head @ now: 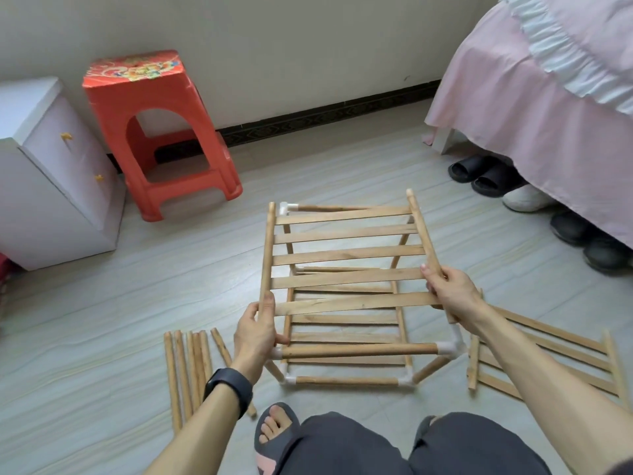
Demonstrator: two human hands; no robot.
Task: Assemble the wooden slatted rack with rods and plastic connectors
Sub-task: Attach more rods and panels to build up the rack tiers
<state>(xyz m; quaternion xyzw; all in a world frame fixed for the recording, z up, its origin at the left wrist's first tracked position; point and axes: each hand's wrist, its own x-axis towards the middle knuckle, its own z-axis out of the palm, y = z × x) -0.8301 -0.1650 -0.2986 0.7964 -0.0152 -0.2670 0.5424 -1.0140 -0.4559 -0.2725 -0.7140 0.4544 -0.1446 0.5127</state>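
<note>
a: item one, the piece in hand?
b: slatted panel (346, 255). five flat slats between two round side rails. it is held in the air above the frame, tilted, with its far end toward the wall.
a: hands?
b: left hand (255, 332) is wrapped round the near end of the left rail, thumb lying along the wood. right hand (448, 293) has its fingers curled round the right rail, toward its near end. both are grasping the panel.
a: item two?
b: rod frame (356, 349), standing on the floor directly under the panel. its round rods are joined at the corners by white plastic connectors (448, 347). a lower shelf (346, 318) of slats sits inside it, seen through the gaps of the held panel.
a: spare parts?
b: loose rods (186, 368), a bunch lying side by side on the floor left of the frame, beside the left forearm. spare panel (565, 334), flat on the floor right of the frame, partly hidden by the right forearm.
a: on the person?
b: black wristband (227, 387) on the left wrist. sandal (274, 430) on a foot near the frame's front edge.
a: room?
b: red stool (161, 132) and white cabinet (51, 173) by the wall at left. bed (548, 114) with a pink skirt at right, and shoes (479, 173) along its edge.
</note>
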